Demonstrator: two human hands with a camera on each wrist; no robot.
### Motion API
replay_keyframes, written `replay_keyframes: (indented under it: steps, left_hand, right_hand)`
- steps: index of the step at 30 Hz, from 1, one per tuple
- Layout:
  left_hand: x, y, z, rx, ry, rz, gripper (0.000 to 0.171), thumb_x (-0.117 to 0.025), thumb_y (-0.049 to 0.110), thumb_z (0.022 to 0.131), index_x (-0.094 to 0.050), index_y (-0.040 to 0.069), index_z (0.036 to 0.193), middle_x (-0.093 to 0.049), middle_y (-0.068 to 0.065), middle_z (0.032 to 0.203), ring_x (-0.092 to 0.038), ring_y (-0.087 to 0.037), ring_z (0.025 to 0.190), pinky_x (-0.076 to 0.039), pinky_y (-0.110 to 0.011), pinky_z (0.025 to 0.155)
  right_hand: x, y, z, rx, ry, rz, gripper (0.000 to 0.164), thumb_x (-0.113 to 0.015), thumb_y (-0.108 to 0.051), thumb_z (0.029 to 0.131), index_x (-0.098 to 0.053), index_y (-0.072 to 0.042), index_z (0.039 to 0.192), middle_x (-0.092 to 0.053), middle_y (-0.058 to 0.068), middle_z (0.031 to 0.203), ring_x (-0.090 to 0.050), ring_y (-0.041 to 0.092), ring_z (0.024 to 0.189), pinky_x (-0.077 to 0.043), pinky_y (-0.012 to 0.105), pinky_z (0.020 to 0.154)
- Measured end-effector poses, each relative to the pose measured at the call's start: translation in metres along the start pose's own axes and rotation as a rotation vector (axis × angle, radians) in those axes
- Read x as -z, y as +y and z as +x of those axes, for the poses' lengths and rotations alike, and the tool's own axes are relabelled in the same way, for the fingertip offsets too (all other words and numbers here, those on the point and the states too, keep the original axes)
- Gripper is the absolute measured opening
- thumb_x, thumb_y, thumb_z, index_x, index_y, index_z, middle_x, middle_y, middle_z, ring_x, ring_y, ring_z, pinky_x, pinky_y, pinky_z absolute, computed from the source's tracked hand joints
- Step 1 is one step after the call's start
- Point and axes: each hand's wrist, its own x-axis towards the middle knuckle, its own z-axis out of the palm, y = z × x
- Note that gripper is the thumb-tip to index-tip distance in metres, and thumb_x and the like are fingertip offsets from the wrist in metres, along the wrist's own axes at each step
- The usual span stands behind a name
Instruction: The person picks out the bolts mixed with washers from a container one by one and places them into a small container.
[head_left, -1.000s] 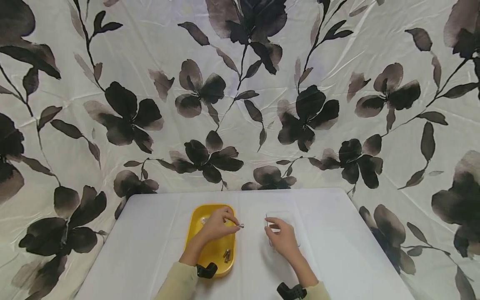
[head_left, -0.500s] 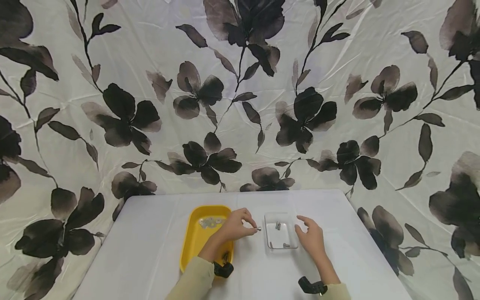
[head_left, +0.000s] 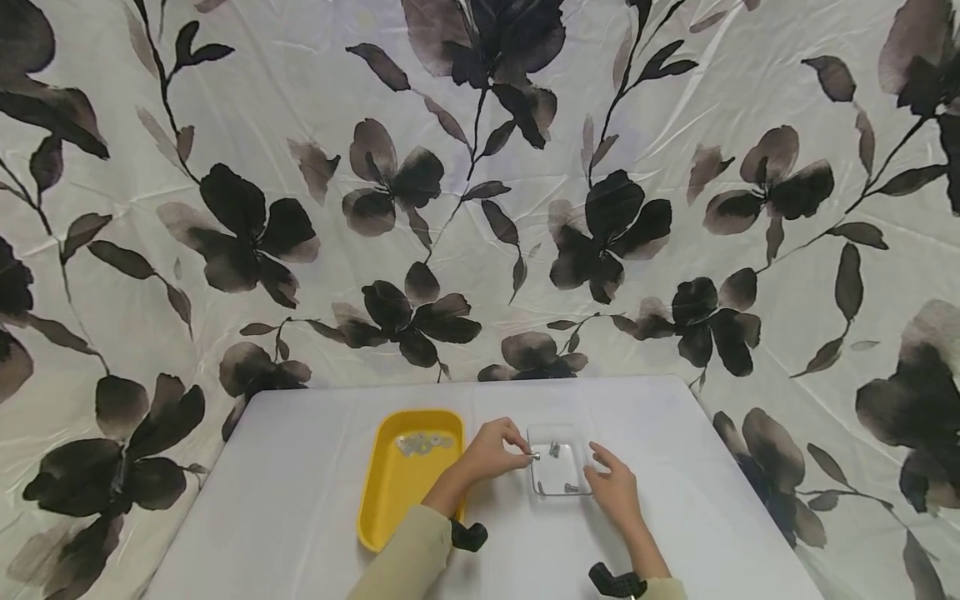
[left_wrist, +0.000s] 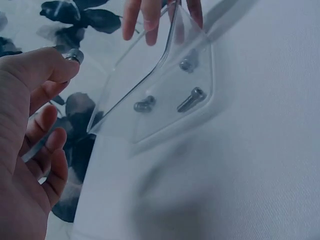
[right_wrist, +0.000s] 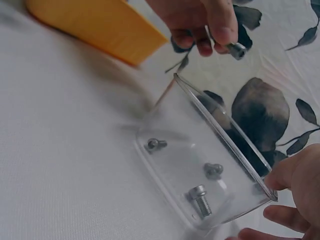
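My left hand (head_left: 491, 450) pinches a silver socket-head screw (right_wrist: 237, 50) between thumb and forefinger, its head pointing away from the fingertips. In the head view, that screw overlaps the left rim of a small clear plastic box (head_left: 558, 495). Several similar screws lie on the box floor, among them a threaded one (right_wrist: 201, 200) on its side and a shorter one (left_wrist: 188, 63). My right hand (head_left: 617, 492) is at the box's right wall, thumb tip right at the rim, fingers loosely spread and holding no screw.
Left of the box stands a yellow tray (head_left: 375, 487) with a group of flat, pale washers (head_left: 423, 444) near its far end. My left forearm covers its near right corner. White cloth covers the table (head_left: 300, 467); a floral curtain (head_left: 480, 208) hangs behind its far edge.
My left hand has carried the screw rightward from over the yellow tray to the clear box. My right hand moved right off the box, then came back to its right wall.
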Motion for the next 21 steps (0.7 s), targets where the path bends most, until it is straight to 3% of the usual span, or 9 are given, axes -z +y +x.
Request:
replay_keyframes:
  steps: [5,13,21]
  left_hand:
    - [-0.012,-0.001,0.001,0.024,0.020,-0.028,0.003,-0.080,0.020,0.079,-0.078,0.017,0.079,-0.059,-0.003,0.088,-0.055,-0.032,0.093,-0.043,-0.030,0.076]
    - [-0.029,0.001,0.004,0.032,0.054,0.007,0.003,-0.081,0.018,0.078,-0.078,0.017,0.080,-0.059,-0.005,0.089,-0.056,-0.031,0.093,-0.045,-0.028,0.075]
    - [-0.029,0.013,0.021,0.025,0.103,0.017,0.004,-0.081,0.019,0.078,-0.078,0.017,0.081,-0.056,0.003,0.088,-0.057,-0.032,0.095,-0.046,-0.028,0.074]
  right_hand:
    - [-0.005,0.007,-0.007,-0.017,-0.027,0.036,0.044,-0.063,-0.009,0.089,-0.057,-0.004,0.133,-0.059,0.028,0.123,-0.067,0.038,0.094,-0.055,0.030,0.059]
    - [-0.006,0.012,-0.018,-0.041,-0.077,0.076,0.039,-0.062,-0.008,0.092,-0.059,-0.004,0.130,-0.061,0.028,0.120,-0.069,0.025,0.079,-0.055,0.028,0.054]
    - [-0.002,0.002,-0.005,-0.010,-0.094,0.101,0.041,-0.061,-0.006,0.092,-0.057,-0.004,0.133,-0.061,0.027,0.120,-0.069,0.030,0.081,-0.055,0.028,0.054]
